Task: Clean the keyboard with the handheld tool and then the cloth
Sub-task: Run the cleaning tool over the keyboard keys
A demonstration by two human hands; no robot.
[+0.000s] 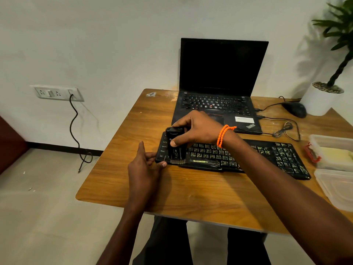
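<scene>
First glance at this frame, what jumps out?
The right hand, orange cord at its wrist, grips a black handheld tool upright on the left end of the black keyboard. The left hand holds that end's corner. Behind stands an open laptop, screen dark.

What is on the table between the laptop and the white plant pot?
In the head view, a black mouse sits between the laptop and the white plant pot, with its thin black cable running toward the laptop.

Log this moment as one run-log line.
stage: tool pass | right hand: grips handheld tool, brush on keyboard left end | left hand: steadies keyboard corner | cloth: unseen
</scene>
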